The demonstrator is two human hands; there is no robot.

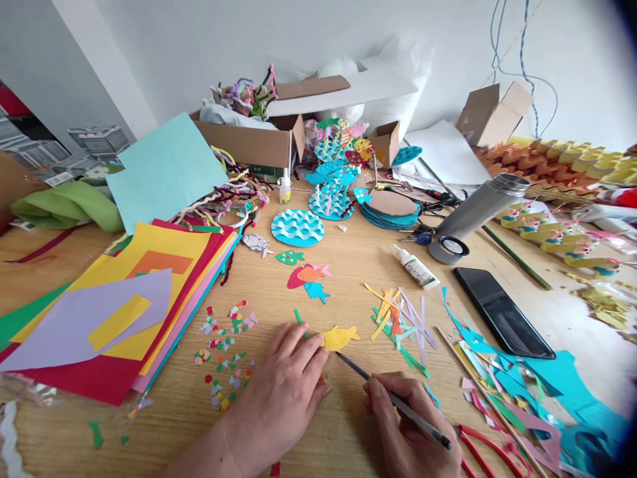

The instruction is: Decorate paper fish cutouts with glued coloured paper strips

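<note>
A yellow paper fish (pixel 341 337) lies on the wooden table, its head end partly under the fingertips of my left hand (pixel 293 372). That hand rests flat, fingers stretched out, pressing the fish down. Under its fingers runs a green paper strip (pixel 298 317), partly hidden. My right hand (pixel 411 418) grips a slim dark pen (pixel 393 395), whose tip touches or nearly touches the fish's lower edge. Beyond the fish lie several cut paper fish, among them a blue one (pixel 316 291), an orange one (pixel 311 273) and a green spotted one (pixel 289 257).
Colored paper sheets (pixel 114 312) are stacked at left, beside scattered confetti (pixel 233 362). To the right are paper strips (pixel 393 318), a glue bottle (pixel 417 267), a phone (pixel 503 312), a steel flask (pixel 480 206), scraps and red-handled scissors (pixel 490 451). A wavy blue disc (pixel 297 228) sits mid-table.
</note>
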